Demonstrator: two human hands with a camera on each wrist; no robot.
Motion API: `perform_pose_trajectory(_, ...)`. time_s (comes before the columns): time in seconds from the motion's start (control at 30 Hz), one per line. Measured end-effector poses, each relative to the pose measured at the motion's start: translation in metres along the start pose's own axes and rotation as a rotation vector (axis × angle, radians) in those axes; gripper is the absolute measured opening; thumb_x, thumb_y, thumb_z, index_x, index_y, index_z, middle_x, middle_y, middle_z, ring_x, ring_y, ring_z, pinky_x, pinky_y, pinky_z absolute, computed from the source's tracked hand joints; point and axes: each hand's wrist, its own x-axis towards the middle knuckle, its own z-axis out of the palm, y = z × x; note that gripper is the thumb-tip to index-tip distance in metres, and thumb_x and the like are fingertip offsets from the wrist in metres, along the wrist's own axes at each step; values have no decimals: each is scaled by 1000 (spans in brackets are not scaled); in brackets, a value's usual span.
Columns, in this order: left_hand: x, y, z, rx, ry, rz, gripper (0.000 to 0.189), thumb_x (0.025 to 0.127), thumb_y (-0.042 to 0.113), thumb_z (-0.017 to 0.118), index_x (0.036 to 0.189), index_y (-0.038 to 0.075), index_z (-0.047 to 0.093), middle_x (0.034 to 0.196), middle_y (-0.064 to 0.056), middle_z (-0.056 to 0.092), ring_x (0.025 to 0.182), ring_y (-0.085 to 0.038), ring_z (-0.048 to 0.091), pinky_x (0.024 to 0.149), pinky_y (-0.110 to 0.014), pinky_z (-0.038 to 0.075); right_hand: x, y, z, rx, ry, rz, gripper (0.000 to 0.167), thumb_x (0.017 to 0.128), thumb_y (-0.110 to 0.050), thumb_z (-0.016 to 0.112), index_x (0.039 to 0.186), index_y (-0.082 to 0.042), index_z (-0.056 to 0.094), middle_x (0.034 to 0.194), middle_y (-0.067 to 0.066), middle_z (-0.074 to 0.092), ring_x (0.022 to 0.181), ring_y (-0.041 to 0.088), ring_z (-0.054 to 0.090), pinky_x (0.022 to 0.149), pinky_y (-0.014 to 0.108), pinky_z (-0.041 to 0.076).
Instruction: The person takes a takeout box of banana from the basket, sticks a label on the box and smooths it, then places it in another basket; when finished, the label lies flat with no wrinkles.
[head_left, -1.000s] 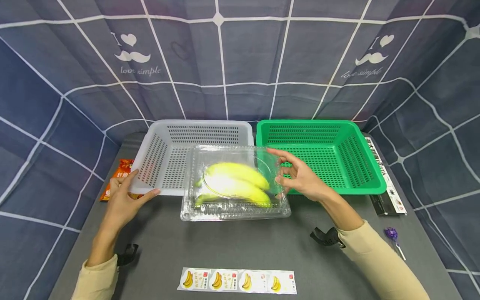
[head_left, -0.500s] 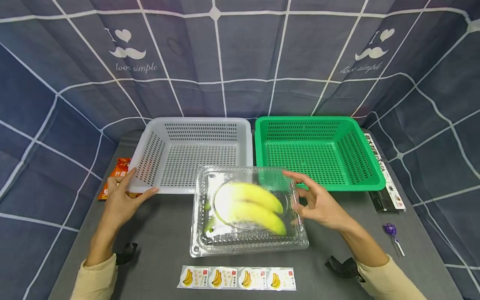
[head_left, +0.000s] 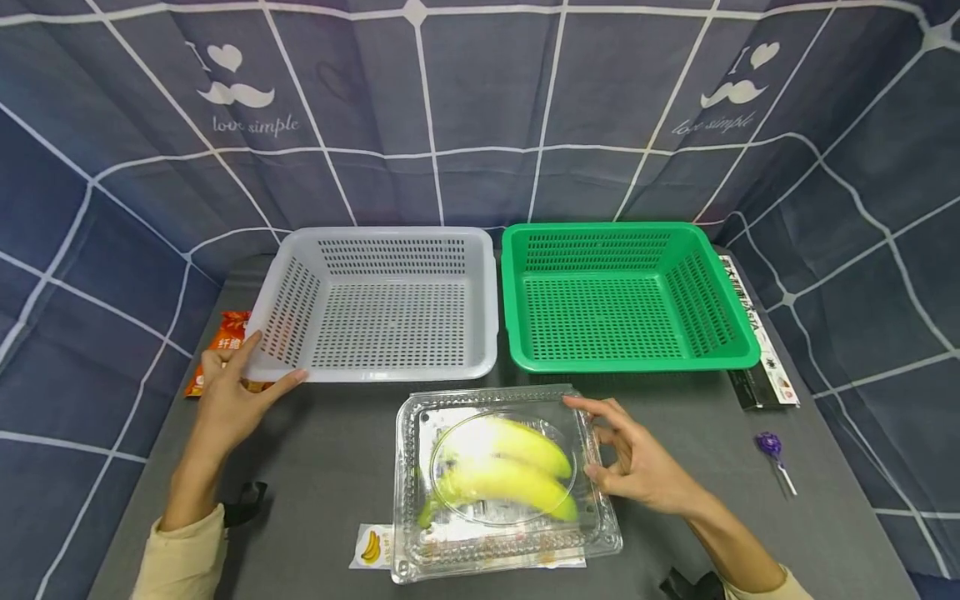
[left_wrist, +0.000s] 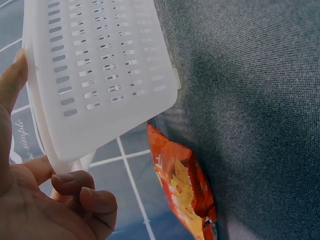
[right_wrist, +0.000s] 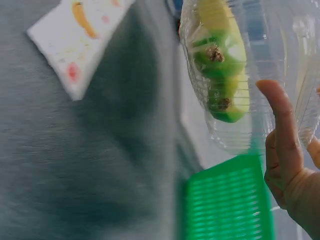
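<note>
My right hand (head_left: 645, 467) grips the right side of a clear plastic clamshell box (head_left: 408, 475). Inside lie yellow bananas (head_left: 510, 483); their green ends show in the right wrist view. The box is held off the table and covers most of a strip of banana stickers (head_left: 371, 546), whose left end sticks out. At the near left corner of the white basket (head_left: 390, 375), my left hand (head_left: 228, 408) holds the rim. The left wrist view shows the thumb on the rim and the other fingers curled by the corner. No contents show in this basket.
A green basket (head_left: 637, 365) stands right of the white one, with a black-and-white box (head_left: 765, 367) beside it. A purple lollipop (head_left: 771, 450) lies at the right. An orange snack bag (left_wrist: 180, 185) lies left of the white basket. A checked cloth (head_left: 480, 108) hangs behind.
The right hand has carried the clamshell box from in front of the baskets toward the near edge, over the sticker strip. The left hand stays at the white basket's corner.
</note>
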Motion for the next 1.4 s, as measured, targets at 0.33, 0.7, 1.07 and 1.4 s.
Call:
perform_pose_trajectory(0.33, 10, -3, -1, -10, -29, 13, 92, 79, 37, 82, 150, 1, 36, 120, -31, 31, 103, -41, 34, 70, -38, 29, 11, 31, 0, -189, 100, 2, 79, 80, 19, 59, 151, -6, 33, 137, 22, 32, 118, 28, 54, 45, 37, 55)
perform_pose_trajectory(0.7, 9, -2, 1, -35, -40, 0, 93, 80, 36, 81, 151, 0, 32, 120, -29, 29, 104, -36, 31, 71, -37, 27, 27, 47, -4, -286, 130, 30, 77, 82, 12, 64, 150, -9, 36, 127, 22, 33, 79, 9, 55, 40, 35, 52)
perform_pose_trajectory(1.07, 7, -3, 2, -23, -13, 6, 93, 78, 35, 83, 150, 0, 35, 121, -30, 31, 103, -36, 32, 70, -38, 26, 29, 43, -7, -339, 108, 59, 73, 87, 0, 67, 152, -11, 34, 117, 22, 34, 68, 3, 52, 41, 31, 51)
perform_pose_trajectory(1.4, -20, 16, -8, -114, 161, 185, 81, 68, 6, 88, 141, 8, 53, 111, -15, 50, 80, -9, 37, 69, -21, 27, 24, 43, -4, -277, 98, 96, 75, 88, 0, 68, 153, -12, 31, 116, 23, 29, 68, 5, 54, 46, 37, 55)
